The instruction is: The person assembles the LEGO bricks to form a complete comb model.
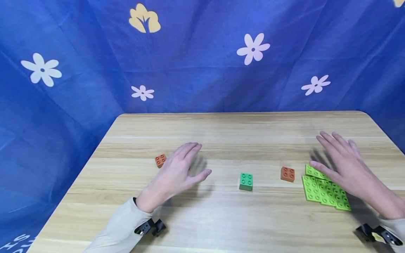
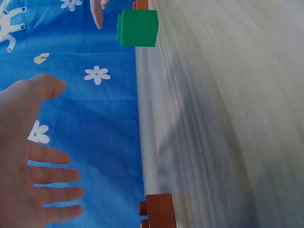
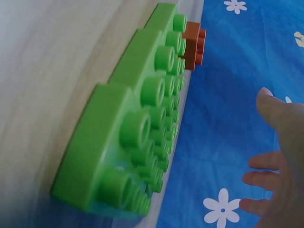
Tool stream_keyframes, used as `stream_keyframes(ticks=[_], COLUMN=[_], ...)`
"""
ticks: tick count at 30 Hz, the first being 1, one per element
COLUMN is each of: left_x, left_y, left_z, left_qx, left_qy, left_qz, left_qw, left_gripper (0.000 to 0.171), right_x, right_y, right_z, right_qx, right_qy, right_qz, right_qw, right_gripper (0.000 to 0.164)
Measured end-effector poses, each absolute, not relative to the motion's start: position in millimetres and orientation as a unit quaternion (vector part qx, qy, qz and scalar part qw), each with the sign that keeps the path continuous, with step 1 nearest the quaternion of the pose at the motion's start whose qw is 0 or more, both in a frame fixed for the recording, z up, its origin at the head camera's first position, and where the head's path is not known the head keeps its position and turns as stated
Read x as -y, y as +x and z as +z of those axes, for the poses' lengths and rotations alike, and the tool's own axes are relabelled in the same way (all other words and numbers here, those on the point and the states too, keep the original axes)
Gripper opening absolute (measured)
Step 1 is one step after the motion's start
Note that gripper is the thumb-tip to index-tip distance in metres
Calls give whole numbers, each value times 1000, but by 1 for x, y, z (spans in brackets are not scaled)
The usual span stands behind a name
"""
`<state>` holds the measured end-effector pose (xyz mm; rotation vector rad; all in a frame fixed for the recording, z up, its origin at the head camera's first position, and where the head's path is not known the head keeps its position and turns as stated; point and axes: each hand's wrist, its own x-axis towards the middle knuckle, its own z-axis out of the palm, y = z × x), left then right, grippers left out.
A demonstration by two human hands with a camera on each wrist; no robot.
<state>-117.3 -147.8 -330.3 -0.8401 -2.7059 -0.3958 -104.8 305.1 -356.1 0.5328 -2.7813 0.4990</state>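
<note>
My left hand point(image 1: 177, 168) hovers over the left part of the table, fingers extended and thumb spread, holding nothing. Just beyond its far side lies a reddish-brown toy brick point(image 1: 160, 160), partly covered by the hand in the head view. On the right, my right hand point(image 1: 349, 170) is held above a group of flat light-green bricks point(image 1: 326, 191), fingers straight and grasping nothing. It hides part of that group. Between the hands stand a green four-stud brick point(image 1: 245, 181) and a second reddish-brown brick point(image 1: 287, 174), the latter just left of the light-green ones.
The wood-grain table point(image 1: 221, 221) has rounded far corners. Behind it and along both sides hangs a blue cloth point(image 1: 196, 45) with white flowers. A small black device point(image 1: 150, 227) is fixed at each wrist over the light sleeves.
</note>
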Motion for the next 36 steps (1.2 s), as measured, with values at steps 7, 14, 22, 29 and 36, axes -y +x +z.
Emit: stream_keyframes(ticks=[7, 14, 22, 29, 36], left_x=[142, 135, 121, 107, 94], left_y=[-117, -113, -108, -107, -107], left_z=[-334, -338, -339, -343, -353], left_qx=[933, 928, 917, 908, 897], left_qy=[-304, -318, -334, -357, -381], left_qz=[-139, -149, -189, -199, -212], left_qw=[134, 126, 109, 86, 69], left_gripper=[79, 77, 75, 73, 72], right_x=[-299, -293, -286, -279, -275], right_y=[-103, -102, -100, -99, -101], right_z=[-359, -365, -368, -372, -374], right_qx=[956, 952, 953, 951, 947], right_qy=[199, 215, 219, 232, 247], right_qz=[176, 181, 179, 177, 173], right_qw=[126, 120, 107, 102, 108], right_gripper=[81, 79, 79, 77, 71])
